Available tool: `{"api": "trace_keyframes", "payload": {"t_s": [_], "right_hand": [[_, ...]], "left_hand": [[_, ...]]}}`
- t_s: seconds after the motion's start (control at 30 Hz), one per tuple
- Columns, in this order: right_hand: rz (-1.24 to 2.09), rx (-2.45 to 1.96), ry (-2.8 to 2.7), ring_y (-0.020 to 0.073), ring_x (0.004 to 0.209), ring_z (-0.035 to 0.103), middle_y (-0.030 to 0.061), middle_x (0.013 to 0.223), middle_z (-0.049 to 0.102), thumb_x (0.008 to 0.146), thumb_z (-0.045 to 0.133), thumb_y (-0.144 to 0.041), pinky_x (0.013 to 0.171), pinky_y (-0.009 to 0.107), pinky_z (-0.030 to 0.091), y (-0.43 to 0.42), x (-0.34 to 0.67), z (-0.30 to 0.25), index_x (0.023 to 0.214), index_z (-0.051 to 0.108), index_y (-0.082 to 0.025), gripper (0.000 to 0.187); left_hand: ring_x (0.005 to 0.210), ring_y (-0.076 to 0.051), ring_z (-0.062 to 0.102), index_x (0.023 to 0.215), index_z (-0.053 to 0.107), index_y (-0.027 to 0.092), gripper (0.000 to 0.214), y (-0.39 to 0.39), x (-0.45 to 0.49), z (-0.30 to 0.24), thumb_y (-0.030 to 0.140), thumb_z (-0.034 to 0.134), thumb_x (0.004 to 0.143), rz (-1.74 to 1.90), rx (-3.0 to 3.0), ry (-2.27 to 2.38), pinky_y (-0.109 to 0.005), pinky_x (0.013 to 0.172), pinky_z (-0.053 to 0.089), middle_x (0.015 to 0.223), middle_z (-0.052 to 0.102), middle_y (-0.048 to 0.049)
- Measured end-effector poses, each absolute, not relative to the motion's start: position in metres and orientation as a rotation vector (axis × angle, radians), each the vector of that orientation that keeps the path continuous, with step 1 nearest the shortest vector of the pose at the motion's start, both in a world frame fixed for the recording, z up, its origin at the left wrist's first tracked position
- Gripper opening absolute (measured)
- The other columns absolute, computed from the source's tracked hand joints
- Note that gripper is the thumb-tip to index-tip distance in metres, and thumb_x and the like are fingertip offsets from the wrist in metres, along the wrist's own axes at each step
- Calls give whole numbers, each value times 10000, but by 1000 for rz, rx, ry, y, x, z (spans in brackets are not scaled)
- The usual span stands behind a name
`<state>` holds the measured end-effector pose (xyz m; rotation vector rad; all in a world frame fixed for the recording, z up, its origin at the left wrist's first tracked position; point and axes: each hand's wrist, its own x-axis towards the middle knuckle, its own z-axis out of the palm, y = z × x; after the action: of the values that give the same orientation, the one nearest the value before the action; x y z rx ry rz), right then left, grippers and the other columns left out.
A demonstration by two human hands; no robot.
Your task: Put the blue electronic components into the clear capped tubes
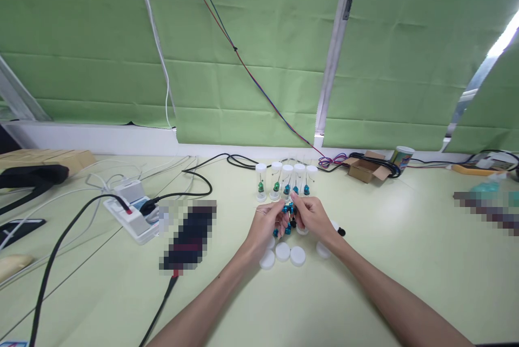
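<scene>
My left hand (pixel 267 221) and my right hand (pixel 315 216) meet at the middle of the table. Between their fingertips is a small blue-and-black piece (pixel 290 208), too small to name its kind; both hands pinch it. Other small blue bits (pixel 287 229) show just under the fingers, partly hidden. Right behind the hands stands a row of several clear tubes (pixel 276 178) with white caps, holding small green or blue pieces with thin dark wire-like parts. Several loose white round caps (pixel 297 256) lie in front of and beneath the hands.
A small black piece (pixel 341 232) lies beside my right wrist. Leftward are a blurred dark device (pixel 190 236) on a cable and a white power strip (pixel 135 214) with plugs. An open cardboard box (pixel 365 168) and a printed can (pixel 402 159) stand back right, near black cables.
</scene>
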<state>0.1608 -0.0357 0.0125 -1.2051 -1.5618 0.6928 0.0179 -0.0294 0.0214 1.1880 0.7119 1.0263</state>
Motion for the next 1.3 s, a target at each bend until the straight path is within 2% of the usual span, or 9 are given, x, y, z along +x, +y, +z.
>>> {"api": "trace_keyframes", "payload": {"t_s": [0.17, 0.37, 0.5, 0.67, 0.87, 1.13, 1.3], "right_hand": [[684, -1188, -1522, 98, 350, 432, -12, 346, 468, 917, 397, -546, 454, 225, 376, -34, 160, 12, 462, 464, -180, 588], [797, -1066, -1480, 97, 326, 393, -70, 378, 455, 891, 476, -519, 378, 206, 329, -40, 158, 17, 873, 566, -187, 345], [847, -1013, -1525, 88, 345, 383, -77, 407, 467, 882, 522, -470, 383, 199, 326, -43, 157, 17, 977, 558, -192, 296], [829, -1004, -1544, 82, 345, 374, -70, 396, 449, 888, 519, -459, 380, 198, 310, -41, 158, 15, 819, 551, -189, 280], [748, -1056, -1559, 87, 353, 400, -47, 381, 447, 909, 467, -487, 407, 209, 336, -39, 159, 15, 595, 492, -184, 437], [699, -1126, -1568, 98, 362, 432, -27, 360, 462, 933, 406, -497, 461, 223, 374, -41, 158, 16, 487, 493, -174, 558], [709, -1178, -1551, 106, 359, 440, -19, 366, 475, 930, 384, -528, 451, 230, 370, -38, 159, 14, 502, 547, -164, 584]], "left_hand": [[414, -91, 457, 566, 567, 129, 433, -29, 18, 21, 499, 588, 790, 1036, 1170, 700, -225, 396, 332, 539, 539, -22], [411, -90, 453, 581, 568, 137, 371, -27, 15, 23, 455, 615, 766, 1117, 1074, 752, -220, 393, 339, 531, 528, -8], [421, -90, 459, 568, 560, 138, 373, -27, 15, 24, 452, 609, 763, 1152, 1040, 793, -216, 393, 342, 534, 516, -4], [411, -87, 443, 551, 548, 139, 398, -27, 16, 23, 478, 632, 742, 1144, 1101, 792, -218, 393, 335, 526, 518, -6], [409, -92, 447, 567, 555, 139, 431, -27, 16, 21, 507, 579, 789, 1109, 1188, 762, -223, 401, 336, 525, 527, -13], [404, -91, 445, 567, 554, 137, 455, -27, 17, 20, 513, 541, 823, 1090, 1248, 725, -226, 407, 332, 510, 515, -10], [401, -95, 448, 542, 532, 143, 450, -29, 19, 21, 500, 555, 815, 1065, 1250, 711, -227, 395, 316, 506, 515, -14]]}}
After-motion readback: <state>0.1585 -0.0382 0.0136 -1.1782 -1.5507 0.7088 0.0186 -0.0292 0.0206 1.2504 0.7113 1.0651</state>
